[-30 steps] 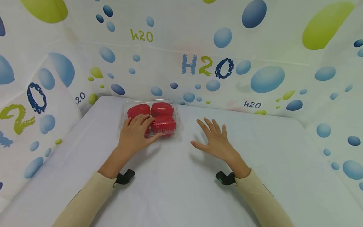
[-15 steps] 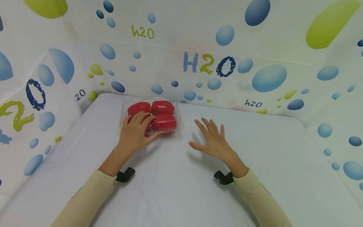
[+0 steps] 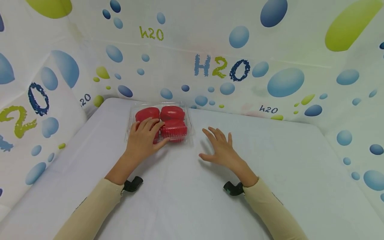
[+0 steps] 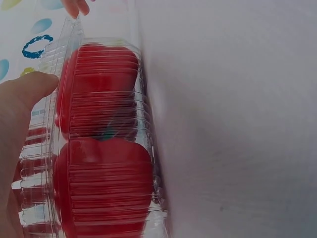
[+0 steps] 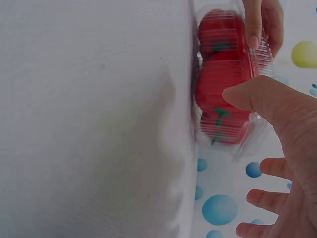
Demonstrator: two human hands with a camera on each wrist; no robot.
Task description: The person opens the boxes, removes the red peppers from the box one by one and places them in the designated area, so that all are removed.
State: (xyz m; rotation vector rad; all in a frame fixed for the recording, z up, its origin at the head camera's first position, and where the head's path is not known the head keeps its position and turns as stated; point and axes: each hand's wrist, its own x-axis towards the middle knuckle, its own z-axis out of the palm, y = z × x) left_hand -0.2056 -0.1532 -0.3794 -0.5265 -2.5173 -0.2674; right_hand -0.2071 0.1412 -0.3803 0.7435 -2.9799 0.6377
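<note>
A clear plastic clamshell box (image 3: pixel 192 133) with several glossy red rounded pieces (image 3: pixel 172 113) inside stands toward the back left of the table. Green stem-like bits show on the red pieces in the right wrist view; their exact kind is unclear. My left hand (image 3: pixel 141 140) lies over the box's front left part, fingers spread across the lid and thumb by the front rim. In the left wrist view that thumb (image 4: pixel 37 88) is at the lid's ridged edge. To the right of the box, my right hand (image 3: pixel 220 150) hovers with fingers apart, holding nothing.
A white cloth (image 3: pixel 186 200) covers the table. Behind and at both sides hangs a white curtain (image 3: pixel 180 43) printed with blue and green drops and H2O lettering. Each wrist bears a small black camera (image 3: pixel 133 184).
My right hand has shifted slightly left, toward the box, and its fingers have drawn a little closer together. My left hand and the box keep their places.
</note>
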